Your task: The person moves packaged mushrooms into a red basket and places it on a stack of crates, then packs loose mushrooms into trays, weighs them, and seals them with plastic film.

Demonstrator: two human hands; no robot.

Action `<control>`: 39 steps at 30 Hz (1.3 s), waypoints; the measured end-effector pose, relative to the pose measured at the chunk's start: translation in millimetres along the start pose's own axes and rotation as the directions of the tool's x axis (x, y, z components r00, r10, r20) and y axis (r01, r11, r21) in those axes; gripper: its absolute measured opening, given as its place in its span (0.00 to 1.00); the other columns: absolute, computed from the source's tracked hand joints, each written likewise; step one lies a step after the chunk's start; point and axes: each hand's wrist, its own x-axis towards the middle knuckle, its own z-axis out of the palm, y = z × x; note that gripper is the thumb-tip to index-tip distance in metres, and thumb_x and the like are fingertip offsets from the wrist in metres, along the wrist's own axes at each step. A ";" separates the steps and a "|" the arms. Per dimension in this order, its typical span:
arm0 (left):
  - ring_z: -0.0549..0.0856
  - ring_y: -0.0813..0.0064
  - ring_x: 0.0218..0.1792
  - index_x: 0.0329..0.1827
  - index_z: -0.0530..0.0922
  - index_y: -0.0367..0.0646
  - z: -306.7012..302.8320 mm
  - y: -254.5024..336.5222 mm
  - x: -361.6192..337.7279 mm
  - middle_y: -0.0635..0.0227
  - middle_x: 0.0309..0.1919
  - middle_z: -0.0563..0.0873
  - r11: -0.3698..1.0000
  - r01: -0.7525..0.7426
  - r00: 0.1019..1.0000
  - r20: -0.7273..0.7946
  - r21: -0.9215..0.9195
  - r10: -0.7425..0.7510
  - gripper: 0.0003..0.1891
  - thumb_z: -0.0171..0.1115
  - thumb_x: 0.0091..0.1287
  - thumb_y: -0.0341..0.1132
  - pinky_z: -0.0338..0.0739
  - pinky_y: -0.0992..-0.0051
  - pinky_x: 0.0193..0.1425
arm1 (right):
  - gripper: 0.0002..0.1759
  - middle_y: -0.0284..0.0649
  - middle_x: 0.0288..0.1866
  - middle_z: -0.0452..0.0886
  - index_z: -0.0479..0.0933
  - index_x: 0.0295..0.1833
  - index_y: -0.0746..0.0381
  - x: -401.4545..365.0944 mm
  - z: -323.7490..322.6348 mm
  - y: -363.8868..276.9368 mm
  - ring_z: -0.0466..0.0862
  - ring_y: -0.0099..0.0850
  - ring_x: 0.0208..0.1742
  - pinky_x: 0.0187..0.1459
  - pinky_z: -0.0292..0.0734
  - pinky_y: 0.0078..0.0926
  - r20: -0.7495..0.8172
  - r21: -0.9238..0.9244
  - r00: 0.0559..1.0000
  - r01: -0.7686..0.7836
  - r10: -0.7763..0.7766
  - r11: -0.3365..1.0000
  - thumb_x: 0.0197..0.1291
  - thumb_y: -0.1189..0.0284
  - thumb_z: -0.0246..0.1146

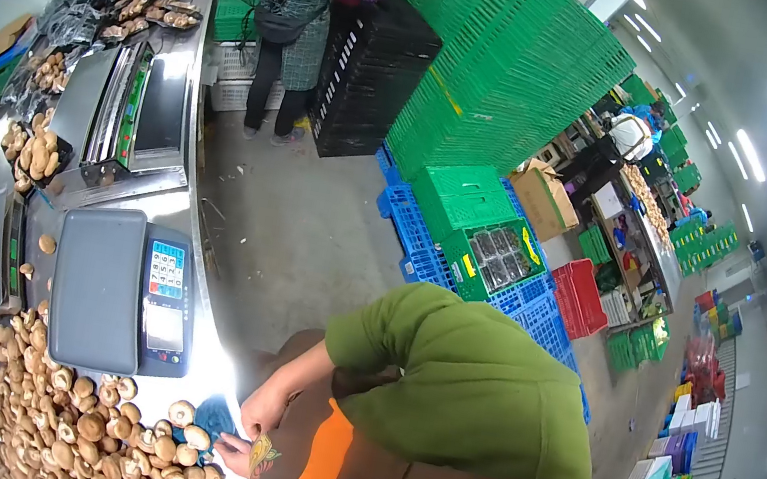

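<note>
My right hand (263,408), reaching down from a green sleeve, is closed in front of my brown apron (379,477) with its orange stripe. Whatever it grips, if anything, is hidden. Just below it my left hand (234,454) shows only in part, its fingers drawn together near the table edge. A crumpled, translucent blue piece (216,417) lies by these fingers; I cannot make out whether they touch it. Loose brown mushrooms (83,428) are heaped beside the hands on the metal table. Beyond the heap stands a digital scale (96,288) with a bare grey plate.
Trays of mushrooms (35,149) and a wrapping machine (121,109) occupy the table's far part. Another person (290,11) stands beside black crates (370,75). Tall green crates (504,67) rise on blue pallets (411,229). A red crate (579,300) sits behind me.
</note>
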 end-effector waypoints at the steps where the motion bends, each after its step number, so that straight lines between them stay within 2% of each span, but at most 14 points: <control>1: 0.68 0.59 0.24 0.33 0.69 0.35 0.9 -2.6 1.5 0.53 0.21 0.73 1.000 -0.012 1.000 0.009 -0.001 0.012 0.22 0.48 0.73 0.48 0.68 0.66 0.32 | 0.08 0.42 0.26 0.82 0.81 0.31 0.66 3.0 0.7 5.0 0.78 0.26 0.28 0.32 0.71 0.30 -0.034 -0.059 0.998 0.050 -0.052 0.997 0.52 0.72 0.65; 5: 0.71 0.63 0.23 0.33 0.72 0.36 6.8 -2.1 -1.3 0.56 0.21 0.76 0.992 0.014 1.000 0.021 -0.127 -0.011 0.20 0.50 0.72 0.48 0.69 0.70 0.31 | 0.06 0.43 0.33 0.85 0.84 0.33 0.63 18.7 5.1 34.0 0.83 0.34 0.35 0.35 0.75 0.31 -0.156 -0.203 0.971 0.150 -0.183 0.968 0.50 0.72 0.67; 7: 0.73 0.64 0.23 0.34 0.75 0.37 7.6 21.8 -8.1 0.59 0.22 0.79 0.998 -0.005 0.965 -0.263 -0.060 -0.011 0.19 0.53 0.71 0.47 0.70 0.71 0.29 | 0.06 0.43 0.33 0.85 0.84 0.33 0.62 30.3 7.4 53.2 0.83 0.34 0.35 0.36 0.76 0.31 -0.168 -0.223 0.958 0.192 -0.232 0.956 0.49 0.72 0.67; 8: 0.73 0.64 0.23 0.34 0.75 0.37 10.1 21.3 -4.5 0.59 0.22 0.79 0.998 -0.014 0.965 -0.262 -0.061 -0.003 0.19 0.53 0.71 0.47 0.70 0.71 0.29 | 0.05 0.42 0.32 0.85 0.84 0.32 0.62 32.0 6.5 55.9 0.83 0.35 0.36 0.36 0.76 0.32 -0.167 -0.238 0.945 0.237 -0.280 0.942 0.48 0.73 0.68; 9: 0.76 0.65 0.22 0.34 0.77 0.39 14.1 13.4 -0.9 0.60 0.22 0.80 0.999 0.035 0.963 -0.267 -0.015 -0.038 0.18 0.55 0.70 0.47 0.70 0.71 0.27 | 0.05 0.42 0.32 0.85 0.84 0.32 0.62 33.3 5.3 59.3 0.83 0.35 0.36 0.36 0.76 0.32 -0.173 -0.241 0.944 0.237 -0.282 0.941 0.48 0.73 0.68; 13: 0.76 0.64 0.22 0.34 0.77 0.38 14.2 11.2 -2.8 0.59 0.23 0.80 1.000 0.001 0.962 -0.272 -0.006 -0.003 0.18 0.55 0.70 0.47 0.70 0.71 0.28 | 0.06 0.42 0.31 0.84 0.83 0.31 0.62 32.0 1.9 60.9 0.83 0.34 0.35 0.35 0.76 0.31 -0.213 -0.218 0.938 0.228 -0.274 0.949 0.45 0.73 0.70; 16: 0.76 0.63 0.23 0.35 0.77 0.38 36.4 -40.1 7.5 0.58 0.23 0.80 1.000 -0.025 0.960 -0.278 -0.001 0.024 0.18 0.55 0.70 0.46 0.70 0.70 0.28 | 0.07 0.42 0.31 0.84 0.83 0.30 0.62 35.0 -0.1 66.7 0.83 0.34 0.34 0.35 0.76 0.31 -0.224 -0.210 0.933 0.235 -0.280 0.949 0.44 0.72 0.71; 19: 0.76 0.63 0.23 0.35 0.77 0.37 43.9 -54.7 13.9 0.57 0.24 0.80 0.999 -0.049 0.957 -0.284 0.005 0.048 0.18 0.55 0.70 0.46 0.70 0.70 0.29 | 0.08 0.42 0.30 0.84 0.82 0.31 0.62 35.4 -1.5 69.1 0.83 0.34 0.34 0.35 0.76 0.31 -0.232 -0.218 0.929 0.240 -0.289 0.946 0.43 0.72 0.71; 25: 0.76 0.61 0.24 0.36 0.77 0.36 20.3 -17.0 22.5 0.55 0.25 0.81 0.997 -0.078 0.952 -0.295 0.017 0.079 0.18 0.55 0.70 0.45 0.71 0.69 0.30 | 0.09 0.42 0.30 0.84 0.82 0.30 0.62 30.8 -3.0 62.9 0.83 0.34 0.33 0.34 0.76 0.31 -0.237 -0.211 0.935 0.217 -0.265 0.953 0.43 0.71 0.71; 27: 0.77 0.60 0.25 0.36 0.77 0.35 22.3 -21.2 20.8 0.55 0.25 0.81 0.996 -0.087 0.949 -0.302 0.022 0.089 0.18 0.55 0.70 0.45 0.71 0.69 0.30 | 0.08 0.42 0.29 0.84 0.81 0.29 0.62 33.4 -1.9 66.8 0.83 0.34 0.33 0.33 0.75 0.31 -0.246 -0.216 0.935 0.203 -0.254 0.955 0.43 0.70 0.71; 29: 0.77 0.60 0.25 0.37 0.77 0.35 24.1 -25.7 20.4 0.54 0.26 0.81 0.995 -0.094 0.946 -0.309 0.026 0.097 0.18 0.55 0.70 0.45 0.71 0.68 0.31 | 0.08 0.41 0.27 0.83 0.81 0.26 0.61 38.7 0.5 72.0 0.83 0.35 0.31 0.32 0.74 0.32 -0.246 -0.263 0.950 0.124 -0.191 0.957 0.42 0.69 0.70; 32: 0.77 0.59 0.25 0.37 0.77 0.34 27.4 -30.3 19.1 0.53 0.26 0.81 0.994 -0.101 0.942 -0.319 0.031 0.106 0.18 0.55 0.70 0.44 0.71 0.68 0.31 | 0.08 0.40 0.26 0.83 0.80 0.24 0.60 43.4 3.3 78.8 0.82 0.36 0.30 0.31 0.74 0.34 -0.282 -0.345 0.936 0.103 -0.208 0.933 0.42 0.67 0.69; 39: 0.77 0.57 0.26 0.38 0.77 0.33 30.4 -26.0 12.5 0.51 0.28 0.81 0.990 -0.133 0.929 -0.341 0.050 0.143 0.18 0.54 0.70 0.43 0.72 0.66 0.33 | 0.09 0.40 0.25 0.83 0.80 0.24 0.60 43.9 5.6 75.5 0.83 0.37 0.30 0.31 0.74 0.35 -0.305 -0.327 0.931 0.095 -0.200 0.940 0.42 0.66 0.69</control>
